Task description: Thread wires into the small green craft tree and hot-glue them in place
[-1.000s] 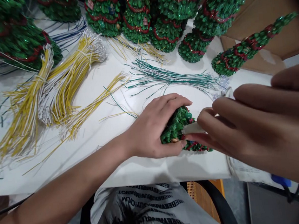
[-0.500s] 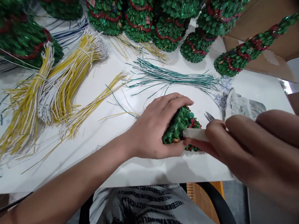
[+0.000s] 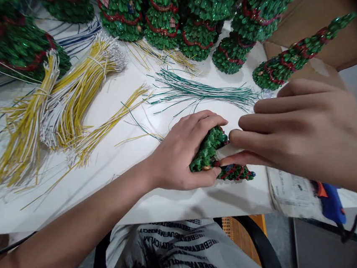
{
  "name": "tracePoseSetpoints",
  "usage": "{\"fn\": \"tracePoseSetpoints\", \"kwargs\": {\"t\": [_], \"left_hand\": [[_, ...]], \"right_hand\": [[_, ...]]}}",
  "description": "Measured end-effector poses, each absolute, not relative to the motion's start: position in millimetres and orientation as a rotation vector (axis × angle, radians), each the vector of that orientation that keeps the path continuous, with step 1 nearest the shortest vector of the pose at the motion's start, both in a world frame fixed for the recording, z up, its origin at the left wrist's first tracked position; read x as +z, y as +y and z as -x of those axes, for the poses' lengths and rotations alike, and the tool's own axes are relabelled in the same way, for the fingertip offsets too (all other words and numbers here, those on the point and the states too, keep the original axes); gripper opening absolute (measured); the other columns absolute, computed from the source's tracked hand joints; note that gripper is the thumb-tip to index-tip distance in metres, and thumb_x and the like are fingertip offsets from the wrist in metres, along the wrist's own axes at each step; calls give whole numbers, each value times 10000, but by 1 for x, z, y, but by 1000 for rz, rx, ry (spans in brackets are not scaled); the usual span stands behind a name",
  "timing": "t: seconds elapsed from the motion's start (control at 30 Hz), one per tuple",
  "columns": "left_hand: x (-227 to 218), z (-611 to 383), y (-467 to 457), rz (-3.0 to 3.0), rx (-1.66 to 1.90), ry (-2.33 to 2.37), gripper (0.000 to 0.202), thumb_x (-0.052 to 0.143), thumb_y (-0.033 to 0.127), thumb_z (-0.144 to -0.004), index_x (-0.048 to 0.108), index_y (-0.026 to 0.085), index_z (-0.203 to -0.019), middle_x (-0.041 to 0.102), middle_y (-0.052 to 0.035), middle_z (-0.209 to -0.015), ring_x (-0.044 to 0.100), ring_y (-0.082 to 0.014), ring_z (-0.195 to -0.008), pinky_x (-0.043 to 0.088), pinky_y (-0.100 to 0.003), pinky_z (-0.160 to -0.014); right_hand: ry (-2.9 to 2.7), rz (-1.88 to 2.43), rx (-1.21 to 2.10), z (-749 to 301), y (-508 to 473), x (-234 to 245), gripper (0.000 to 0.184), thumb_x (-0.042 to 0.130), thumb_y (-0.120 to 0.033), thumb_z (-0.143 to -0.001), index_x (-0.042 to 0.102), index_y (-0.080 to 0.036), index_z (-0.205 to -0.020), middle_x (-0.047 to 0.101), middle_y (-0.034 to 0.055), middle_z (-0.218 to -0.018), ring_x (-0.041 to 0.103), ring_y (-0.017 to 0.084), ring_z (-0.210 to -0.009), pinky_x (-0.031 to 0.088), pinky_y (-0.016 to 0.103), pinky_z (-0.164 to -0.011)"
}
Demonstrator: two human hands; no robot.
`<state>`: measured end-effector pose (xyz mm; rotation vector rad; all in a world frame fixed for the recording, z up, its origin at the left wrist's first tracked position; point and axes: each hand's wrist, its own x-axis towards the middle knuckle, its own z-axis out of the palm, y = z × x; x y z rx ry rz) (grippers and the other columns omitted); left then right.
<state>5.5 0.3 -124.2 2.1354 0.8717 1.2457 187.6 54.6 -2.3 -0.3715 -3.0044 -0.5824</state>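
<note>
Beside bundled yellow-and-white wires point(image 3: 65, 103) on the white worktop point(image 3: 141, 207), the left hand point(image 3: 180, 152) is gripping a green beaded Christmas tree figure point(image 3: 207, 154) over the worktop, while the right hand point(image 3: 304, 130) is pinching a white rod point(image 3: 229, 150) against it in a closed grip.

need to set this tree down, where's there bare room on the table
White tabletop shows between the loose yellow wires and your left forearm, and a smaller patch sits between the green-and-white wires and your left hand. The far edge is crowded with glittery green trees; the left with wire bundles.
</note>
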Motion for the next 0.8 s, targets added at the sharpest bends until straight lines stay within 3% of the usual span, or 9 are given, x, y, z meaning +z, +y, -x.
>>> {"fn": "tracePoseSetpoints", "kwargs": {"t": [0.1, 0.43, 0.8], "left_hand": [[-125, -4, 1, -2142, 1246, 853, 676, 617, 448, -741, 358, 211, -1319, 468, -177, -1340, 445, -335, -1280, 386, -503, -1056], [-123, -4, 0, -2112, 1240, 859, 666, 628, 459, -747, 372, 221, -1314, 477, -166, -1342, 427, -325, -1309, 368, -496, -1085], [-124, -4, 3, -2111, 1256, 837, 664, 629, 464, -756, 386, 219, -1323, 487, -160, -1337, 434, -323, -1309, 376, -491, -1089]], "right_hand": [[-3059, 75, -705, -188, 61, -4, 443, 452, -465, -976, 480, -206, -618, 418, -30, -508, 412, 140, -543, 221, 314, -576], [-3050, 435, -329, -201, 51, -18, 430, 448, -510, -963, 561, -204, -682, 488, -35, -525, 482, 143, -528, 246, 312, -578], [-3006, 579, -702, -199, 27, -1, 335, 536, -426, -936, 550, -229, -666, 445, -13, -535, 435, 173, -560, 206, 337, -587]]}}
